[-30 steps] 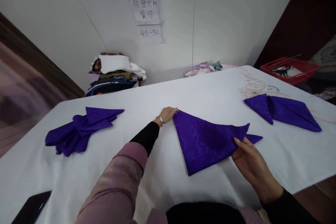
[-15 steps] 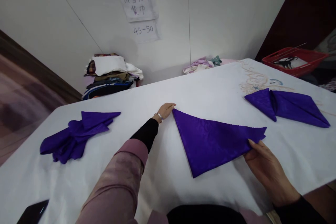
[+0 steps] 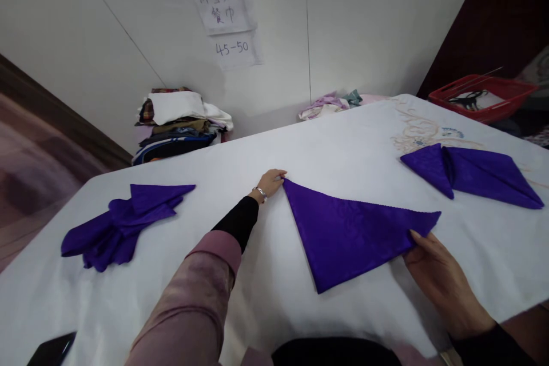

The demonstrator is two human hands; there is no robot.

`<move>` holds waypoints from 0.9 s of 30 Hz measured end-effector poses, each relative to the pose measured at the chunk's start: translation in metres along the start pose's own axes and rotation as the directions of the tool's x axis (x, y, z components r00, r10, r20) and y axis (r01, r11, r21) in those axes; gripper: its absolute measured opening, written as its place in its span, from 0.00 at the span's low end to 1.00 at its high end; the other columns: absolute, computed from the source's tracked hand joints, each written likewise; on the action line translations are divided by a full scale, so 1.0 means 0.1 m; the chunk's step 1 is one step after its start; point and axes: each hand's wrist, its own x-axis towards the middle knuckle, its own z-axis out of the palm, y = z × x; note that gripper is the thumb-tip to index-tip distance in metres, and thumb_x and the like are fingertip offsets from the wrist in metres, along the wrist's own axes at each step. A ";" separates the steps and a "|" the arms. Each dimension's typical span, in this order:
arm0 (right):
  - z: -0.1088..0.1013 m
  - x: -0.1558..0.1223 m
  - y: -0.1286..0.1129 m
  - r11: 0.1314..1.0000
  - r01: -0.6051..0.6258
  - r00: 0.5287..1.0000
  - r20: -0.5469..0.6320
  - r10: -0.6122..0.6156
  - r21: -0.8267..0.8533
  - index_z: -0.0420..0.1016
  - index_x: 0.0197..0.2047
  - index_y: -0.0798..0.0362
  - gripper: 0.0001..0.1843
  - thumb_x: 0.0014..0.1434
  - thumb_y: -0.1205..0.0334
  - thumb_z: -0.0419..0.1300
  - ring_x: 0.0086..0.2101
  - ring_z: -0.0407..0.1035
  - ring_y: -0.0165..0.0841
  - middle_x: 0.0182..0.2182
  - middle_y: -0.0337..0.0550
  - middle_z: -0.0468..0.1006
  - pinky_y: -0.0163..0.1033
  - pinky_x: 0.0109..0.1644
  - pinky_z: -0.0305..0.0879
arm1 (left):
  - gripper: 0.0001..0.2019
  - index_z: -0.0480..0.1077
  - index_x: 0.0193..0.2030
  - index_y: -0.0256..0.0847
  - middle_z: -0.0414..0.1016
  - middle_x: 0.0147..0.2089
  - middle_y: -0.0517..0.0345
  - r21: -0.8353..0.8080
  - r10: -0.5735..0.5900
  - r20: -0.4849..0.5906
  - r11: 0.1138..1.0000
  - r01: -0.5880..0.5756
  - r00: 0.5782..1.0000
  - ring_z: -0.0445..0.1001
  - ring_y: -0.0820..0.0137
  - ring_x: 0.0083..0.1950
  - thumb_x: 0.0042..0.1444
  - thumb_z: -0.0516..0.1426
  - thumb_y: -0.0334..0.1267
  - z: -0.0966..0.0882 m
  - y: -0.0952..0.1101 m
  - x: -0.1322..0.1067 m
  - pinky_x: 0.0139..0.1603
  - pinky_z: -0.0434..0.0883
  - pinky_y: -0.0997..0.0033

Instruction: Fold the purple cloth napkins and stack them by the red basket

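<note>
A purple cloth napkin (image 3: 351, 234), folded into a triangle, lies in front of me on the white tablecloth (image 3: 343, 148). My left hand (image 3: 271, 183), with a bracelet at the wrist, pinches its far left corner. At the right end, my right hand (image 3: 435, 271) grips the near edge close to the tip, thumb on top and the other fingers beneath, partly hidden. A second purple napkin (image 3: 124, 220), gathered into a fan-like shape, rests at the left. Beyond my right hand, a third purple napkin (image 3: 484, 174) lies folded into a pointed form.
Stacked folded cloths (image 3: 178, 120) stand against the wall at the back left. Crumpled pale cloths (image 3: 323, 107) lie at the back middle. A red basket (image 3: 510, 106) sits at the far right, and a dark phone (image 3: 51, 350) at the near left. Handwritten paper sheets (image 3: 225, 17) hang on the wall.
My right hand has shifted slightly right, drawing the napkin's right end with it; its layered tip now looks like one point. My left hand stays at its corner.
</note>
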 end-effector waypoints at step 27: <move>-0.02 0.07 0.13 0.999 -0.008 0.987 0.159 0.015 -0.046 0.76 0.37 0.51 0.12 0.47 0.62 0.66 0.34 0.73 0.33 0.37 0.40 0.80 0.38 0.39 0.70 | 0.17 0.72 0.30 0.40 0.77 0.33 0.49 0.180 -0.509 -0.056 0.841 0.510 0.859 0.75 0.59 0.33 0.52 0.52 0.52 -0.07 0.39 -0.22 0.27 0.67 0.66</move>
